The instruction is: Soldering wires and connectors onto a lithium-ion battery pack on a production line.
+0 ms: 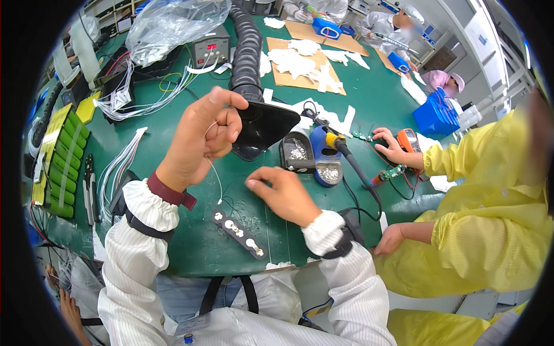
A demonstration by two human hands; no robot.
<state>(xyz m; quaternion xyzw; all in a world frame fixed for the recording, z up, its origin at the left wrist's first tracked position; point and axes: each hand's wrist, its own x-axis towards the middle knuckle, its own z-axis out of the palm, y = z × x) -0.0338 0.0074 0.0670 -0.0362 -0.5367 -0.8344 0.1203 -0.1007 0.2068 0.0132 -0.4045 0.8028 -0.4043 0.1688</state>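
the left grip (199, 134) pinches a thin white wire (220, 187), seemingly unattached, beyond the flat black metal-studded strip (238, 233). the right grip (284, 194) looks empty.

The single head-worn fisheye view looks down at the green bench (196, 248) from close above its near edge and faces across it; whatever lies past the bench's far side shows small and bent, hard to judge.

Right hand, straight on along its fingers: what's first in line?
Likely the thin white wire hanging from the left hand, then the left hand itself. Depth is unclear, so the right hand might miss either.
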